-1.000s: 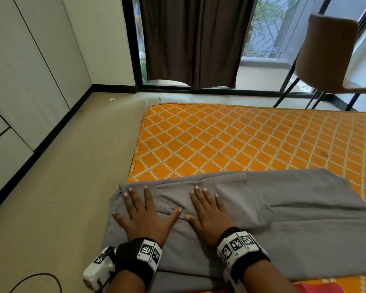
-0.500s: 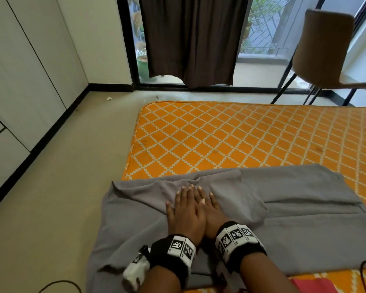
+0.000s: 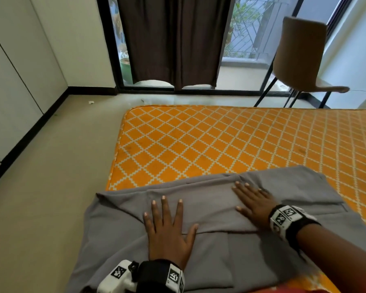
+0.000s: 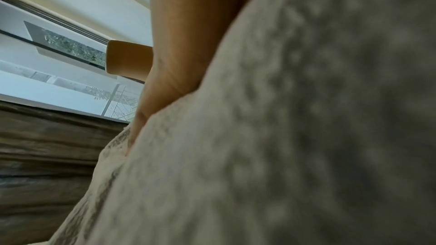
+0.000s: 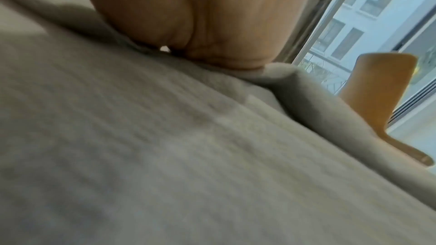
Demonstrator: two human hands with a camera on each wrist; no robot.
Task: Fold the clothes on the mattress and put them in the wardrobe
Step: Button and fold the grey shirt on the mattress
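Observation:
A grey garment point(image 3: 211, 210) lies spread over the near edge of the orange patterned mattress point(image 3: 220, 140), its left end hanging off toward the floor. My left hand point(image 3: 167, 225) lies flat on it with fingers straight and spread. To the right, my right hand point(image 3: 251, 201) presses flat on the cloth too, fingers pointing left and away. In the left wrist view the palm point(image 4: 179, 44) rests against the grey fabric point(image 4: 283, 137). The right wrist view shows my palm point(image 5: 200, 21) down on the same cloth point(image 5: 165, 146), blurred.
White wardrobe doors point(image 3: 15, 81) line the left wall beyond a strip of beige floor point(image 3: 51, 187). A brown chair point(image 3: 300, 56) stands at the far right by the glass door with a dark curtain point(image 3: 173, 39). Something red point(image 3: 283, 289) shows at the bottom edge.
My hands were stacked together at the garment's middle half a second ago; now they have slid apart, the left toward the left, the right toward the right, smoothing the cloth.

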